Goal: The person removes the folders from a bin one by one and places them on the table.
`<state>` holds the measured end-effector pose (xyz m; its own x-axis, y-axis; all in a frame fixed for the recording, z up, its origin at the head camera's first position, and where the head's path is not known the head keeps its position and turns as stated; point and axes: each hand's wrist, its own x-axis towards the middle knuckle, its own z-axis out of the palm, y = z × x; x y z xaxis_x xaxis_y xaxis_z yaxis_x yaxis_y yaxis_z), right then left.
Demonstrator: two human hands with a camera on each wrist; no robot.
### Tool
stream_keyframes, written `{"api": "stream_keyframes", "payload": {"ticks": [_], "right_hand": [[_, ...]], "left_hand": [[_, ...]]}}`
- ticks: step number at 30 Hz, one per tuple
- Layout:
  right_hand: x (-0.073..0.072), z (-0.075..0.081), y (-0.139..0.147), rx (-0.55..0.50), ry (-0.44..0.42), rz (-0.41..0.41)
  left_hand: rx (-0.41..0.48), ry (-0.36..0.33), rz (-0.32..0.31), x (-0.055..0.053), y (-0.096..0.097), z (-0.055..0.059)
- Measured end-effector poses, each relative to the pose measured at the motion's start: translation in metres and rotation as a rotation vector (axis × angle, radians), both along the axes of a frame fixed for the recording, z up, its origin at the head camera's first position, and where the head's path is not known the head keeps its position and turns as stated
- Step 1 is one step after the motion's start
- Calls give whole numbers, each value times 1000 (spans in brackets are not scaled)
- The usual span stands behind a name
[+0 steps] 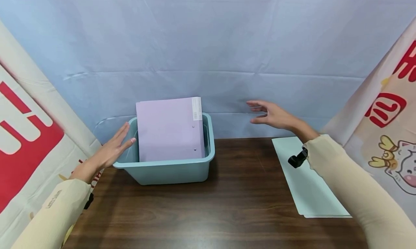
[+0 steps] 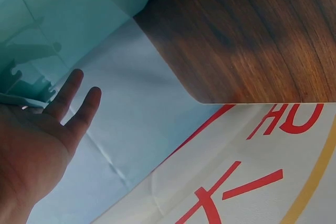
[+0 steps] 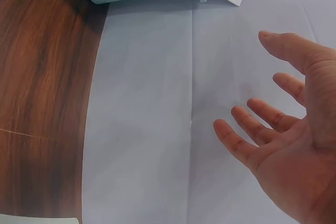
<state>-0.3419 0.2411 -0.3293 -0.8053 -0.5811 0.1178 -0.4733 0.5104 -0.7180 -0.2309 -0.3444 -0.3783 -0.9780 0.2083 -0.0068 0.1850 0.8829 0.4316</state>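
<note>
A pale teal plastic bin stands on the left half of the table. Upright inside it leans a lilac folder with a white label strip and two small rivets; a second edge shows behind its top left corner. My left hand is at the bin's left rim, fingers extended; whether it touches the rim I cannot tell. In the left wrist view, the left palm shows with nothing held. To the right of the bin my right hand hovers in the air, fingers loosely bent and spread, holding nothing.
Pale green sheets or folders lie stacked at the table's right, partly under my right forearm. The brown wooden table meets a pale blue cloth backdrop. Printed cloths hang at both sides.
</note>
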Motion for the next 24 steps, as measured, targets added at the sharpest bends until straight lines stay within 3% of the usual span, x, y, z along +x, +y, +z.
{"api": "stream_keyframes", "payload": {"ticks": [11, 24], "right_hand": [[-7, 6, -21, -44, -21, 11], [-10, 11, -43, -46, 14, 65]], "left_hand": [[9, 7, -11, 0, 0, -1], [7, 5, -13, 1, 0, -2]]}}
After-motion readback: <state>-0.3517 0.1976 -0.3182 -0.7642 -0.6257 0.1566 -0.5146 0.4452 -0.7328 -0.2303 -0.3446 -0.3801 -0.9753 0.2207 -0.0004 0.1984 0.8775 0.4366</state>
